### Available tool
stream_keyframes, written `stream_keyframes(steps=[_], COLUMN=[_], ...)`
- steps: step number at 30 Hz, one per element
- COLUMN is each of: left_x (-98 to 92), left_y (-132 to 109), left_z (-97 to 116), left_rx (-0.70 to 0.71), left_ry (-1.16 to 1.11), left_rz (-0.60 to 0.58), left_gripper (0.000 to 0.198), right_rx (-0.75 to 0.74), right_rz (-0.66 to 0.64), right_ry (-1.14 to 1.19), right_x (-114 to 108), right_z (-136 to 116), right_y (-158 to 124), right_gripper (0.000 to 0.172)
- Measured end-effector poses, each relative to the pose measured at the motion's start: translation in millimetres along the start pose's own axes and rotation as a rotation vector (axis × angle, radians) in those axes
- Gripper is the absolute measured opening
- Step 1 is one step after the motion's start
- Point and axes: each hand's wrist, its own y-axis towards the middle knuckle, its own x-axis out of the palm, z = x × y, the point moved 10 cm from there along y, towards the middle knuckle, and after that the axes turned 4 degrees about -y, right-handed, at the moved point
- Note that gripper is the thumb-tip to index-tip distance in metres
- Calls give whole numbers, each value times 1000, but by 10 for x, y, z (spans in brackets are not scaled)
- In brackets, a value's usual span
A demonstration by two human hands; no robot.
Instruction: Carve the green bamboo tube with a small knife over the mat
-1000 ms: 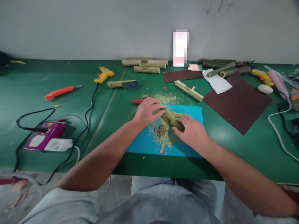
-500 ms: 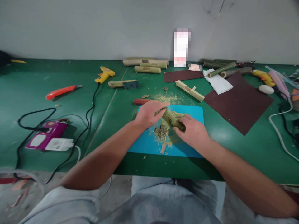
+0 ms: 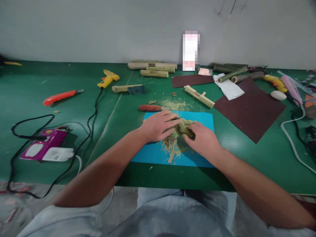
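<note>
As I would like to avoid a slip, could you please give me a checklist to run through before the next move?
1. Right hand gripping the bamboo tube: ok, it is curled around the near end.
2. Left hand holding firmly: cannot tell, it covers the far end and hides what is beneath.
3. Blue mat under the work: ok.
4. Mat free of shavings: not ok, they are scattered across it.
5. Red-handled tool well away from the hands: not ok, it lies just beyond the left one.
6. Yellow glue gun apart from the hands: ok.
</note>
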Motion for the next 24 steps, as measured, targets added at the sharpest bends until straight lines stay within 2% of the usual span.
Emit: stream_keyframes(steps=[6, 11, 15, 17, 19, 22, 24], left_x=[18, 36, -4, -9, 32, 127, 129], left_y=[0, -17, -48, -57, -32, 23, 31], left_z=[-34, -36, -246, -270, -150, 115, 168], left_rx=[-68, -61, -215, -290, -281, -188, -174], left_ry=[-60, -106, -34, 7, 10, -32, -34], left_rz=[2, -7, 49, 81, 80, 29, 21], left_gripper=[54, 59, 52, 56, 60, 62, 62], right_rx=[-4, -39, -41, -7, 8, -23, -47], right_rz=[3, 37, 35, 14, 22, 73, 85], right_ry=[-3, 10, 27, 27, 17, -2, -12], right_x=[-2, -22, 2, 37, 43, 7, -5], right_z=[-3, -31, -31, 2, 16, -22, -52], right_y=[0, 0, 10, 15, 12, -7, -21], right_gripper=[14, 12, 10, 12, 16, 14, 11])
